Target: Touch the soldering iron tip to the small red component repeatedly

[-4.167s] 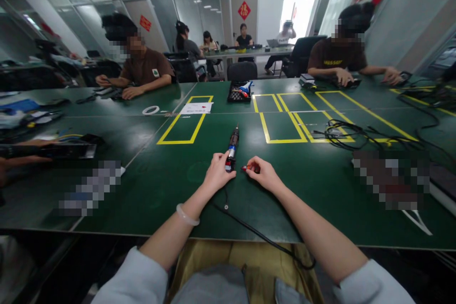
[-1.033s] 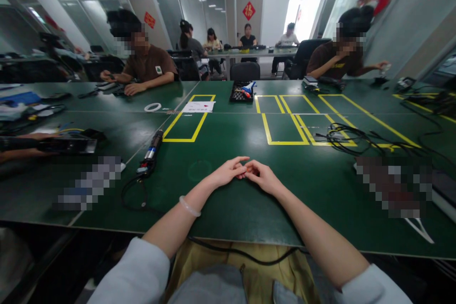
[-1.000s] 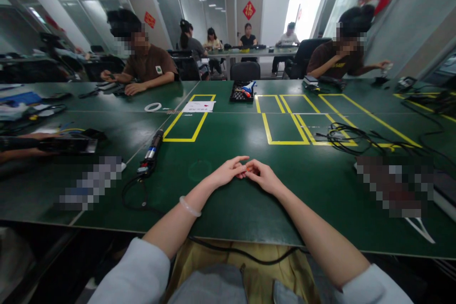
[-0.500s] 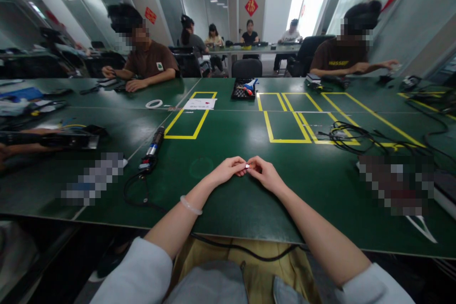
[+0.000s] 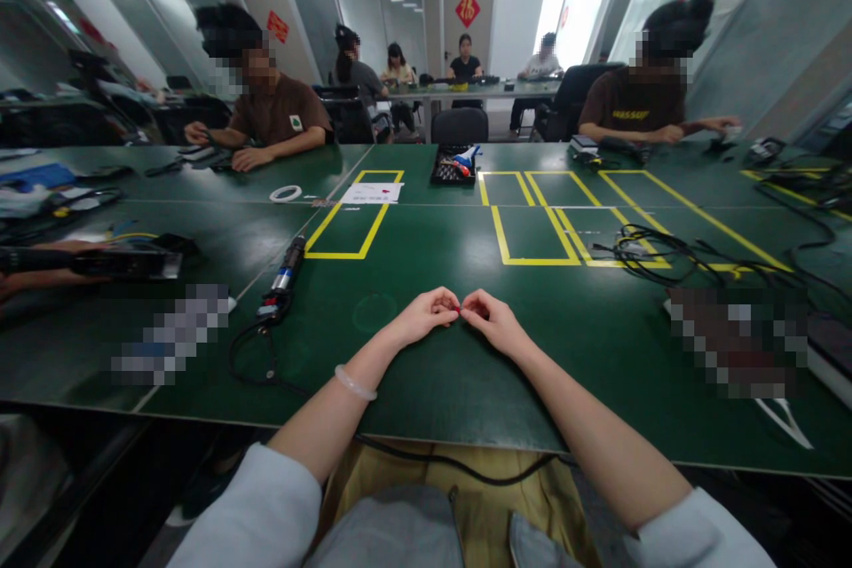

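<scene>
Above the green table (image 5: 426, 390), my left hand (image 5: 431, 314) and my right hand (image 5: 491, 318) meet at the fingertips. A tiny red object (image 5: 458, 311) shows between them, too small to name. Thumb and fingers of each hand are pinched together at it, and the fingers hide most of it. A pale bracelet (image 5: 355, 383) circles my left wrist.
A cylindrical tool (image 5: 286, 275) with a black cable lies to the left. Further off are a white tape ring (image 5: 286, 194), a paper sheet (image 5: 374, 193) and a black tray (image 5: 437, 169). Black cables (image 5: 645, 250) lie right. Two people sit opposite; an arm reaches in from the left.
The small object between my fingertips showed white and orange before and now shows red. My fingers have shifted slightly around it.
</scene>
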